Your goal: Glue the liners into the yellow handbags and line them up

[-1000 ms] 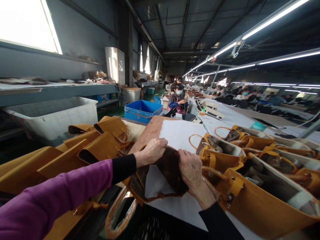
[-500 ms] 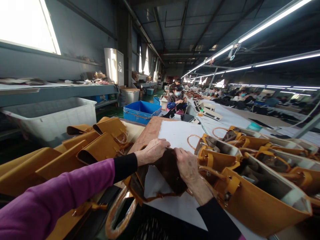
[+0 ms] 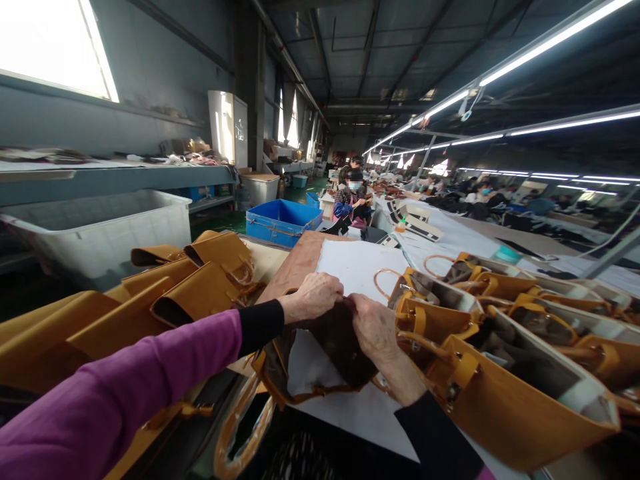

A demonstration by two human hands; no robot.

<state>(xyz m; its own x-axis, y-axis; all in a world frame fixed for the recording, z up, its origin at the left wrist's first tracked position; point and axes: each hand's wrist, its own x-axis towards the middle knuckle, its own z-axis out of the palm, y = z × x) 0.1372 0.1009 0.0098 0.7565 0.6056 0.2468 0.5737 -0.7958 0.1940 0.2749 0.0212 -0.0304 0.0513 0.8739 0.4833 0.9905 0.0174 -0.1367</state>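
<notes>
Directly before me is a handbag (image 3: 345,347), its dark brown inside turned toward me and its tan edge showing below. My left hand (image 3: 316,295) pinches the bag's far upper edge, fingers closed. Close beside it, my right hand (image 3: 375,328) grips the same edge, thumb and fingers bent round it. The bag's plastic-wrapped handle (image 3: 240,430) hangs at the lower left. White paper (image 3: 363,261) lies under and behind the bag, and also shows through its opening. My fingertips and the bit of edge between them are partly hidden.
Several tan handbags (image 3: 520,393) stand open at right, handles up. More tan bag bodies (image 3: 195,293) are piled at left. Beyond them are a grey-white tub (image 3: 100,233) and a blue crate (image 3: 283,223). A person (image 3: 353,200) sits farther back, beside a long white table (image 3: 465,227).
My left hand has shifted slightly right along the bag's edge, nearer my right hand. The right hand and bag have hardly moved.
</notes>
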